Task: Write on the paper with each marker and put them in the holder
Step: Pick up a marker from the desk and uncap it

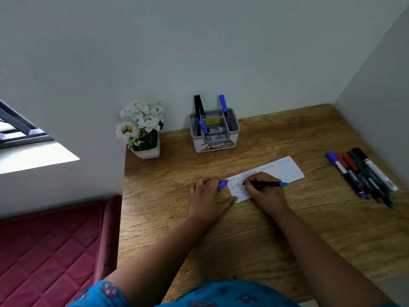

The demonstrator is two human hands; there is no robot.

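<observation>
While the right hand (263, 191) is pinching the light, slim marker (265, 184) near its tip, the left hand (207, 196), gripping the blue cap (222, 185), is pinning the flimsy paper (285, 168) at nine o'clock.

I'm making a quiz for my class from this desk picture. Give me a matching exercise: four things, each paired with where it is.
Things:
1. flower pot
2. holder
3. loose markers
4. blue cap

Places:
A. in the left hand
B. desk's right side
C. back left corner of the desk
D. against the wall, behind the paper

Pairs: 1-C, 2-D, 3-B, 4-A
</observation>
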